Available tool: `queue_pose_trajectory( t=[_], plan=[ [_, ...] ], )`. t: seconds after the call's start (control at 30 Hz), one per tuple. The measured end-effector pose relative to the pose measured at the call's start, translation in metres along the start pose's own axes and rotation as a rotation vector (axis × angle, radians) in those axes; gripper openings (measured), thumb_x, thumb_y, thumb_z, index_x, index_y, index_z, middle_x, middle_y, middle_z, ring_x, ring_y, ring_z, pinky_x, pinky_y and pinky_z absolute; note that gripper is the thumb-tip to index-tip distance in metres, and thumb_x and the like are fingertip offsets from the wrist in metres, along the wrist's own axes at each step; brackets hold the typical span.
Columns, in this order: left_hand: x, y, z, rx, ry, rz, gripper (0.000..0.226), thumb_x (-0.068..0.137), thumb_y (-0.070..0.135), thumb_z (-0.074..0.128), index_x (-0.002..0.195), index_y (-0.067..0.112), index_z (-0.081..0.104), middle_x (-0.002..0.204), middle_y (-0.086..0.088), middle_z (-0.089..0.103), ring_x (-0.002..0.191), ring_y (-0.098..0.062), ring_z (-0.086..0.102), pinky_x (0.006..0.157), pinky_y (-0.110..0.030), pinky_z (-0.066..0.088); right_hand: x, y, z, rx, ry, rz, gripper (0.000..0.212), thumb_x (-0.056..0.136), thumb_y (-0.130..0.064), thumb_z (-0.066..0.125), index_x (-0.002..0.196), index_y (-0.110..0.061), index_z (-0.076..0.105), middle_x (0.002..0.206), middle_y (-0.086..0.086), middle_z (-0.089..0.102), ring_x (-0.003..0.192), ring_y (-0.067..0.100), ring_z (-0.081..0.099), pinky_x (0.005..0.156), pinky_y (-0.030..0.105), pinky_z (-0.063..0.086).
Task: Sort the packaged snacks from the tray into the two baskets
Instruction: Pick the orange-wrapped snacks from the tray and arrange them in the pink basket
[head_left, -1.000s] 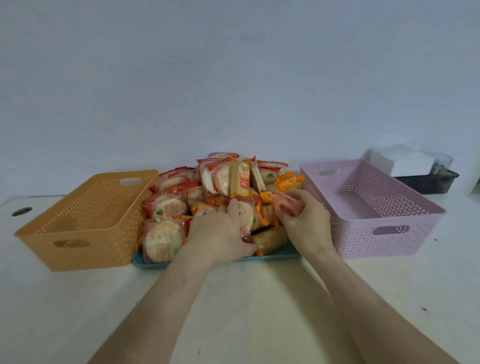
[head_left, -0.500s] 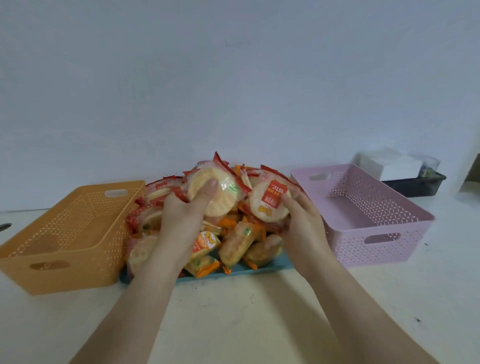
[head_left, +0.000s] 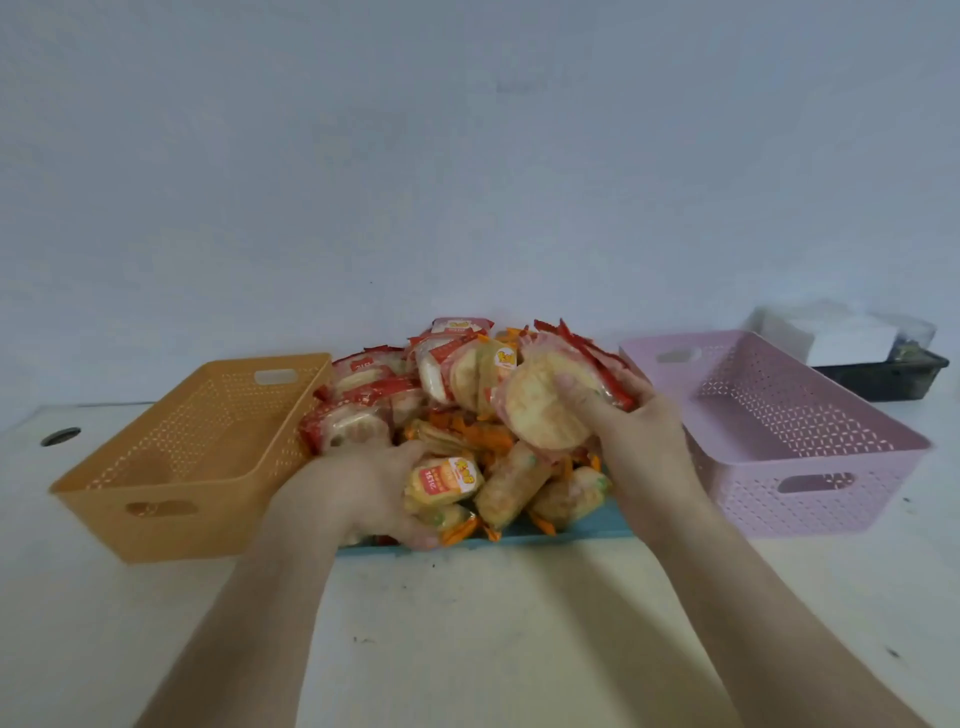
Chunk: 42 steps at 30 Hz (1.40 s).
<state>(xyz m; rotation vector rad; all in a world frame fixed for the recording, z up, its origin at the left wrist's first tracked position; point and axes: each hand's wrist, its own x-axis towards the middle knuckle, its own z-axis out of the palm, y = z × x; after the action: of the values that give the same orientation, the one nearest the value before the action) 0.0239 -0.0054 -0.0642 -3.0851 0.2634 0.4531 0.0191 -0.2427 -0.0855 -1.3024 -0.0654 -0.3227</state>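
White table (head_left: 467, 649): right hand (head_left: 639, 431) grips round packs (head_left: 545, 415), left hand (head_left: 358, 493) closes on tray (head_left: 587, 527) packs, so the heaped pile (head_left: 415, 395) may slide

There are two perforated plastic baskets, one orange (head_left: 187, 457) and one pale pink (head_left: 789, 431). One flat blue tray (head_left: 571, 527) carries a heap of wrapped snacks (head_left: 447, 395), too many and too overlapped to count. Two bare hands, left (head_left: 358, 493) and right (head_left: 634, 431). One dark bin (head_left: 893, 376) stands behind.
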Motion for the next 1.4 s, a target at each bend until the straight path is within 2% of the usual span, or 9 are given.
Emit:
queue_pose_trajectory(
  t=[0.1,0.37,0.5,0.63,0.77,0.9,1.07,1.3,1.4],
  plan=[
    [0.005,-0.002,0.008,0.005,0.27,0.086,0.077,0.063,0.043,0.079,0.13,0.05,0.044,0.113,0.006,0.061,0.104,-0.017,0.058,0.084,-0.037,0.053,0.003,0.006,0.013,-0.201,0.005,0.07,0.074,0.059,-0.049,0.084,0.121,-0.012,0.066,0.109,0.003,0.073,0.1,0.018,0.069,0.092,0.043,0.055],
    [0.018,-0.011,0.013,-0.844,0.619,0.13,0.065,0.068,0.015,0.085,0.117,0.046,0.054,0.107,0.021,0.062,0.102,-0.002,0.059,0.083,-0.023,0.049,0.013,-0.01,0.024,-0.606,0.049,-0.145,0.025,0.079,-0.046,0.072,0.089,-0.025,0.063,0.08,-0.014,0.064,0.079,0.007,0.061,0.078,0.032,0.05],
    [0.024,-0.006,0.011,-1.348,0.746,0.082,0.065,0.071,0.012,0.084,0.119,0.044,0.055,0.119,0.007,0.063,0.107,-0.012,0.062,0.086,-0.038,0.056,0.022,-0.016,0.033,-0.182,0.142,-0.001,0.038,0.082,-0.042,0.071,0.108,-0.015,0.066,0.102,0.001,0.072,0.096,0.016,0.068,0.09,0.039,0.055],
    [0.024,-0.011,0.004,-1.857,0.785,-0.05,0.033,0.077,0.02,0.079,0.101,0.039,0.067,0.124,-0.008,0.063,0.104,-0.026,0.067,0.083,-0.053,0.057,0.021,-0.018,0.035,0.547,-0.254,0.309,0.047,0.094,-0.037,0.058,0.131,-0.009,0.059,0.131,0.014,0.062,0.121,0.027,0.059,0.106,0.044,0.043],
    [0.014,0.001,-0.01,-2.136,0.702,0.007,0.02,0.091,0.021,0.064,0.109,0.013,0.067,0.109,-0.011,0.073,0.092,-0.023,0.072,0.072,-0.045,0.059,0.011,-0.012,0.049,0.34,-0.539,0.289,0.048,0.087,-0.033,0.067,0.13,-0.014,0.059,0.127,0.011,0.065,0.115,0.027,0.062,0.097,0.045,0.047],
    [-0.002,0.02,-0.028,-1.965,0.415,0.203,0.048,0.079,0.051,0.063,0.11,0.014,0.068,0.102,-0.01,0.074,0.093,-0.024,0.072,0.076,-0.043,0.058,0.0,-0.008,0.062,0.104,-0.409,0.245,0.032,0.077,-0.022,0.075,0.1,-0.03,0.055,0.098,-0.005,0.075,0.092,0.013,0.071,0.089,0.037,0.055],
    [-0.005,0.017,-0.019,-1.515,0.221,0.227,0.093,0.059,0.039,0.089,0.14,0.023,0.045,0.123,-0.003,0.067,0.108,-0.022,0.067,0.089,-0.044,0.054,-0.001,-0.014,0.067,-0.148,-0.339,0.219,0.08,0.085,-0.066,0.049,0.151,-0.037,0.016,0.152,-0.01,0.036,0.132,0.011,0.045,0.106,0.041,0.043],
    [-0.026,-0.019,-0.038,-0.673,1.159,-0.089,0.068,0.077,0.018,0.075,0.131,0.045,0.042,0.124,0.001,0.052,0.108,-0.017,0.056,0.09,-0.035,0.05,-0.008,-0.01,0.082,-0.537,-0.441,-0.06,0.06,0.094,-0.042,0.054,0.147,-0.032,0.027,0.129,-0.01,0.052,0.113,0.003,0.051,0.093,0.02,0.038],
    [-0.027,-0.046,-0.028,-0.247,1.016,-0.397,0.078,0.081,0.017,0.065,0.144,0.041,0.025,0.147,-0.011,0.031,0.134,-0.032,0.031,0.105,-0.055,0.03,-0.006,0.003,0.085,-0.84,-0.457,-0.203,0.063,0.093,-0.035,0.055,0.148,-0.033,0.025,0.145,0.001,0.041,0.133,0.021,0.037,0.104,0.034,0.034]
  ],
)
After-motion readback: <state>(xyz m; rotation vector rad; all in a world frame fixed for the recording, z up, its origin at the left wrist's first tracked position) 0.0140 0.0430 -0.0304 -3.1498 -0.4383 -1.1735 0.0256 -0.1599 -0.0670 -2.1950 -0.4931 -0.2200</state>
